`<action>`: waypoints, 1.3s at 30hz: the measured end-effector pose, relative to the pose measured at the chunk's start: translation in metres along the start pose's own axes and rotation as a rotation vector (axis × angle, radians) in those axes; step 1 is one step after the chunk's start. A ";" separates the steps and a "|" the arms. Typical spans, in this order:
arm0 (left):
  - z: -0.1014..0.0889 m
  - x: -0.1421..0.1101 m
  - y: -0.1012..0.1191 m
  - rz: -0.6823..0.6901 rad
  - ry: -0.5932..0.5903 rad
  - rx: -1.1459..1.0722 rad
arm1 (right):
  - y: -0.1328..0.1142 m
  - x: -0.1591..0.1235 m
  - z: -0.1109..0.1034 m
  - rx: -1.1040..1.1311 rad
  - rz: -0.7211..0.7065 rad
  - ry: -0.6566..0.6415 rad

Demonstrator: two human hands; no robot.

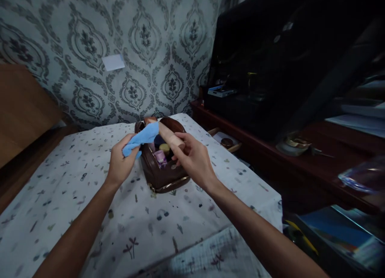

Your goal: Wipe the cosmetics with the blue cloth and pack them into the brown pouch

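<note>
My left hand is closed on a light blue cloth. The cloth's upper end meets the far end of a beige tube. Between the thumb and fingers of my right hand is the tube's near end, and the tube slants up to the left. Beneath both hands a dark brown bag with a gold zipper lies unzipped. Inside it are a pink and purple container and a yellowish round item. Other contents are hidden by the hands and cloth.
The bag rests on a white patterned cloth. A large black television stands on a dark red cabinet at the right. Below it, an open drawer holds a round brown item. A brown wooden board is at the left.
</note>
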State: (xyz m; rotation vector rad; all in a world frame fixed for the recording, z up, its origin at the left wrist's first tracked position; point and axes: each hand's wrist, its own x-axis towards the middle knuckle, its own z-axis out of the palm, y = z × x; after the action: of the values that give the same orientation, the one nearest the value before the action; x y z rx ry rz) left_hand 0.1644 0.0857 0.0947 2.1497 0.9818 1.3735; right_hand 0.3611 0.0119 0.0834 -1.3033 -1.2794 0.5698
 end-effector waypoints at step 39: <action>-0.018 -0.014 -0.054 -0.473 0.349 -0.415 | -0.022 0.015 -0.003 -0.897 -0.114 -0.267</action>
State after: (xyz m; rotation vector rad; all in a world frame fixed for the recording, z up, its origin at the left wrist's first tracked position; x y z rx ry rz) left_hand 0.1262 0.1111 0.0584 1.3017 1.1187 1.5597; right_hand 0.3607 0.0188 0.1097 -1.8944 -1.9307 0.0570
